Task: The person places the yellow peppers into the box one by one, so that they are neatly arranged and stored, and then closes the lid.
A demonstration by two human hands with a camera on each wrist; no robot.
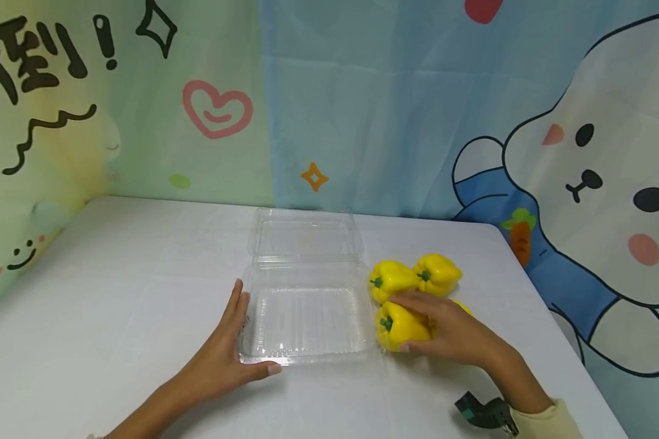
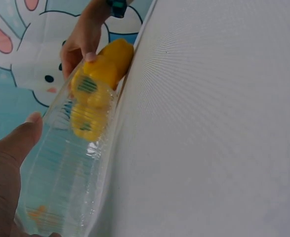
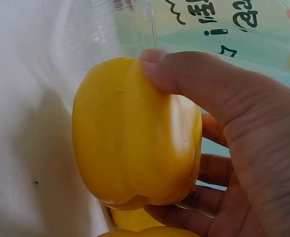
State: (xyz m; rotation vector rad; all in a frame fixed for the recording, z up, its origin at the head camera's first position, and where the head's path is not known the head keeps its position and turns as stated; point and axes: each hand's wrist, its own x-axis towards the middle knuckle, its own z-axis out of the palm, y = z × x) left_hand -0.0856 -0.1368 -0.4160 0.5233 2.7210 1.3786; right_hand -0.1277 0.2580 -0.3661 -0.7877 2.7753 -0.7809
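Observation:
A clear plastic clamshell box (image 1: pixel 310 320) lies with its lid (image 1: pixel 307 238) folded back, nothing inside it. My left hand (image 1: pixel 222 356) rests at its front left corner, fingers straight along the left side and thumb along the front edge. To the right of the box, my right hand (image 1: pixel 453 329) grips a yellow bell pepper (image 1: pixel 399 324) between thumb and fingers. In the right wrist view the thumb presses over the top of this bell pepper (image 3: pixel 130 133), with fingers curled behind. Its green stem faces the box.
Two more yellow bell peppers (image 1: pixel 438 273) stand behind the gripped one, near the box's right side. Another yellow pepper (image 1: pixel 464 307) shows partly behind the right hand. A black wrist strap (image 1: pixel 486 411) sits by the right sleeve. A printed cloth (image 1: pixel 362 122) hangs behind the white table (image 1: pixel 115 292).

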